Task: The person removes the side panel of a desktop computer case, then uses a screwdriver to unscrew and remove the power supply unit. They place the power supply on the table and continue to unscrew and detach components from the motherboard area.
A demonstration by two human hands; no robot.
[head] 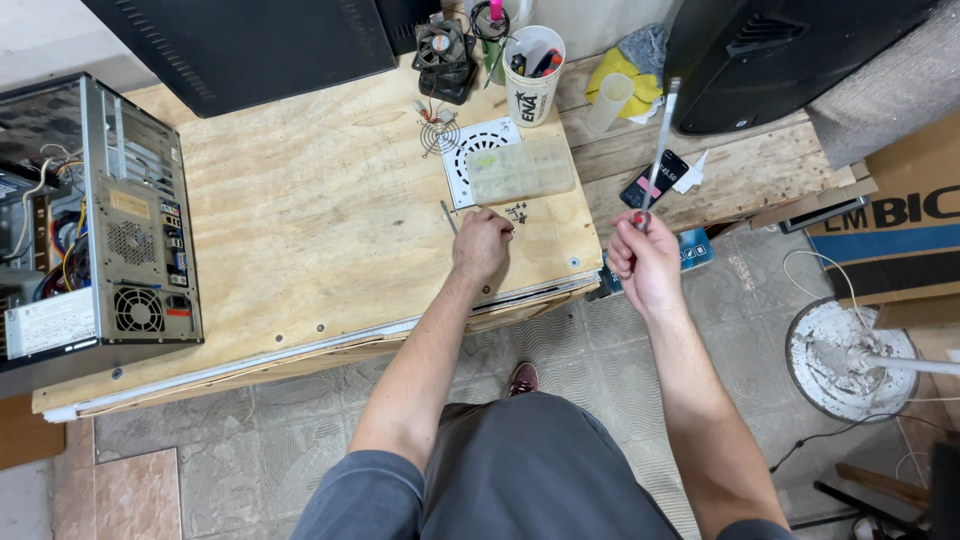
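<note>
Head view: my left hand [482,243] pinches small screws [517,211] on the bench [300,210]; my right hand [643,258] grips a screwdriver [660,150] closed. Computer case [100,220] waits untouched.

- Left hand [482,243], frame centre: forearm stretched up from the lower middle, knuckles up, fingers curled down and pinched together.
- Right hand [645,262], right of centre: raised, forearm rising from the lower right, fingers closed in a loose fist, thumb on top.
</note>
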